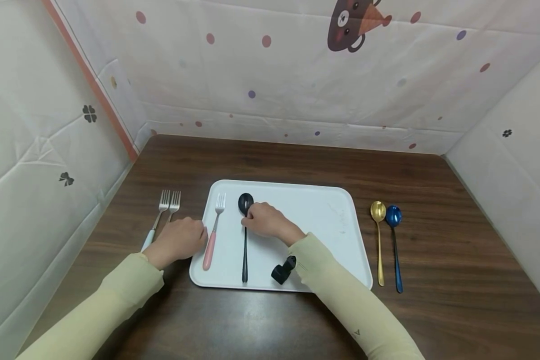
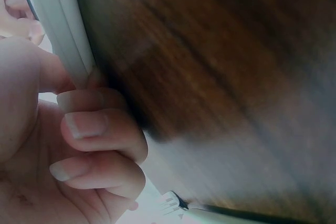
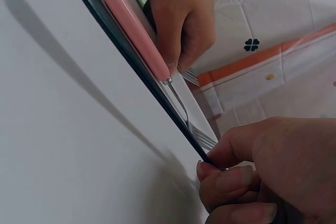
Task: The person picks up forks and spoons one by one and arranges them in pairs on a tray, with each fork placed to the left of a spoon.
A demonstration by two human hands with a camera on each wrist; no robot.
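Note:
My left hand (image 1: 182,238) is at the left edge of the white tray (image 1: 315,205); in the left wrist view its thumb and curled fingers pinch the tray rim (image 2: 58,17). With thumb and fingertips, my right hand (image 1: 267,220) holds a black spoon (image 1: 245,255) near its neck, over the tray. The right wrist view has the spoon's dark handle (image 3: 126,51) slanting above its shadow. Left of the spoon, a pink-handled fork (image 1: 210,250) lies on the tray, tines toward the far side.
Two more forks lie left of the tray, one with a pale blue handle (image 1: 148,240); my left hand partly covers the other (image 1: 174,201). Right of the tray lie a gold spoon (image 1: 379,245) and a blue spoon (image 1: 396,255). Patterned cloth (image 1: 288,70) walls the wooden table (image 1: 432,225).

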